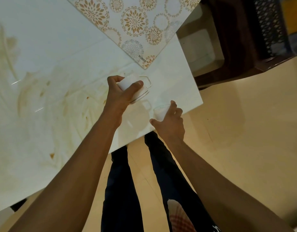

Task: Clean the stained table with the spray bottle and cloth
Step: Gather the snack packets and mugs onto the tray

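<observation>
placemat [136,22] on table [52,47], chair [236,39] right

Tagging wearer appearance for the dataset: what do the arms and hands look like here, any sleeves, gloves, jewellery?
Both forearms are bare as far as the picture shows: no sleeves in view. The left hand and right hand have no gloves, and no rings, watch or bands show. Below are dark trousers.

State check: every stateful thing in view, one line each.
left hand: grips the glass cup.
glass cup: tilted, looks lifted off the table.
right hand: holds the small glass.
small glass: at the table's near edge, contact unclear.
table: brown smears, not wiped.
placemat: flat on the table.
</observation>
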